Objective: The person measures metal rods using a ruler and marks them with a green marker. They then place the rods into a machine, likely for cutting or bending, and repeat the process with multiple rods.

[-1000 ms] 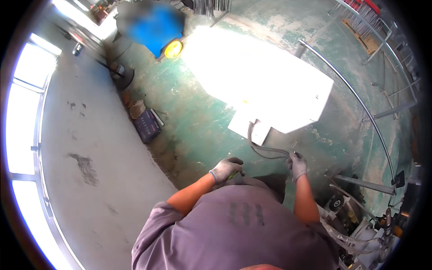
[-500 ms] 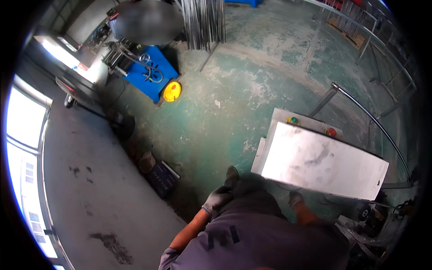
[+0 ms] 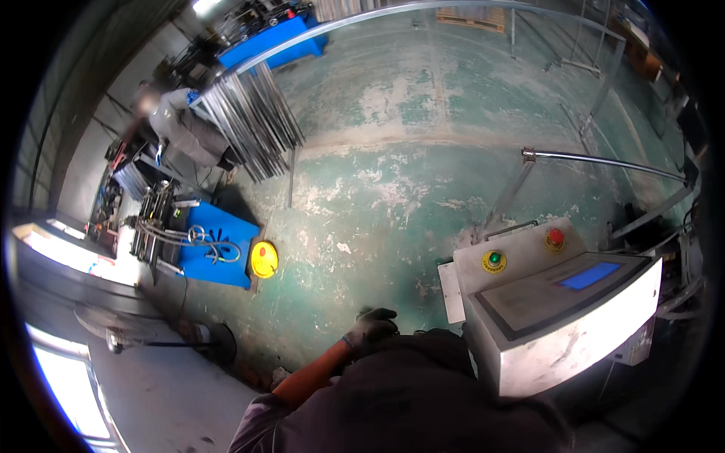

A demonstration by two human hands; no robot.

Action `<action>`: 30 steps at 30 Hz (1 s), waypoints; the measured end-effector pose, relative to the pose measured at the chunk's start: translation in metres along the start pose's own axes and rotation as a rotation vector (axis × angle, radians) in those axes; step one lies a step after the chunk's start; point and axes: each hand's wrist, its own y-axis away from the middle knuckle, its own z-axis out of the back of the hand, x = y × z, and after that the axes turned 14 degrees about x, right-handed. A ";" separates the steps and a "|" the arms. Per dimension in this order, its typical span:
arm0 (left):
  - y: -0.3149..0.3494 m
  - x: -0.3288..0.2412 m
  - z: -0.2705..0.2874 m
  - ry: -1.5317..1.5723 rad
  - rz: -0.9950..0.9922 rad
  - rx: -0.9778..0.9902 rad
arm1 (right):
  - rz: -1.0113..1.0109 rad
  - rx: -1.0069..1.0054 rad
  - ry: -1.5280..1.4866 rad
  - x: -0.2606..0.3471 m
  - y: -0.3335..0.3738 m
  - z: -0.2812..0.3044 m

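Note:
My left hand (image 3: 371, 328), in a grey glove with a dark palm side, hangs at the front of my body above the green floor. Its fingers are loosely bent and a little apart, and I see nothing in them. My right hand is not in view. To my right is a metal control console (image 3: 578, 332) with a dark sloping panel and a blue screen (image 3: 591, 276). Behind that panel sit a green button (image 3: 495, 258) and a red button (image 3: 555, 237), both on yellow rings. Neither visible arm touches the console.
A blue machine (image 3: 215, 253) with hoses and a yellow round pedal-like piece (image 3: 264, 260) stands at the left. Beyond it a person (image 3: 185, 128) is beside hanging metal bars (image 3: 249, 121). A metal rail (image 3: 604, 161) stands behind the console; a fan (image 3: 113, 332) is at the left.
My view has swung up, bringing the console's panel and screen into sight. The person and more bars now show. My right hand has left the picture; the left remains before my body.

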 end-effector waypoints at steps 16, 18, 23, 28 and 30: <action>-0.209 0.055 0.296 0.467 0.239 0.577 | -0.238 -0.444 0.023 0.046 -0.047 -0.171; -0.237 0.063 0.317 0.468 0.130 0.585 | -0.101 -0.474 -0.047 0.083 -0.075 -0.165; -0.315 0.080 0.366 0.469 0.052 0.642 | -0.212 -0.555 -0.166 0.167 -0.154 -0.148; -0.413 0.079 0.434 0.534 0.302 0.640 | -0.200 -0.634 0.167 0.294 -0.268 -0.061; -0.450 0.091 0.465 0.593 0.346 0.586 | -0.047 -0.740 -0.058 0.392 -0.255 -0.010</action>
